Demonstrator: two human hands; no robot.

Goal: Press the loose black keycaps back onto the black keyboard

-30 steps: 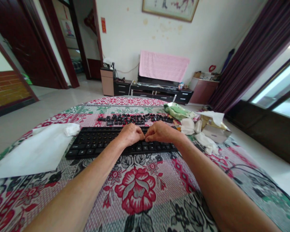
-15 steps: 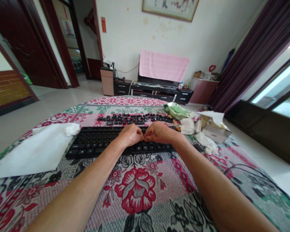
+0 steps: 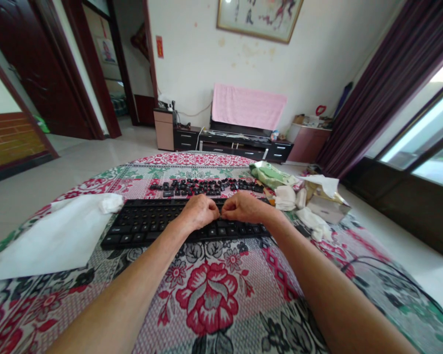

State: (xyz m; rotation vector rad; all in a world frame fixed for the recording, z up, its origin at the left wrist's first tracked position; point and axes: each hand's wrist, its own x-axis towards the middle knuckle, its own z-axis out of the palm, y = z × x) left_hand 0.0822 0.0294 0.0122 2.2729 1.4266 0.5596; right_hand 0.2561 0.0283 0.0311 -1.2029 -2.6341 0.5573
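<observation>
A black keyboard point(image 3: 140, 219) lies across the flowered tablecloth, with keys in its front row and key-less spots over much of its left part. My left hand point(image 3: 199, 211) is closed in a pinch above its middle. Close beside it, my right hand point(image 3: 241, 207) is closed too, fingertips down at the keys and almost meeting the left ones. Whatever the fingers hold, if anything, is too small or hidden to make out. Behind the keyboard, several loose black keycaps point(image 3: 203, 186) are spread in a long band.
To the left lies a white sheet point(image 3: 59, 233) with a crumpled tissue point(image 3: 111, 202) on its corner. On the right are a green packet point(image 3: 271, 174), a tissue box point(image 3: 327, 204) and crumpled tissues point(image 3: 314, 224). A black cable point(image 3: 386, 264) curves over the tablecloth's right side.
The view has tilted up slightly, so everything sits a little lower in the picture. Both hands stay pinched close together over the middle of the keyboard.
</observation>
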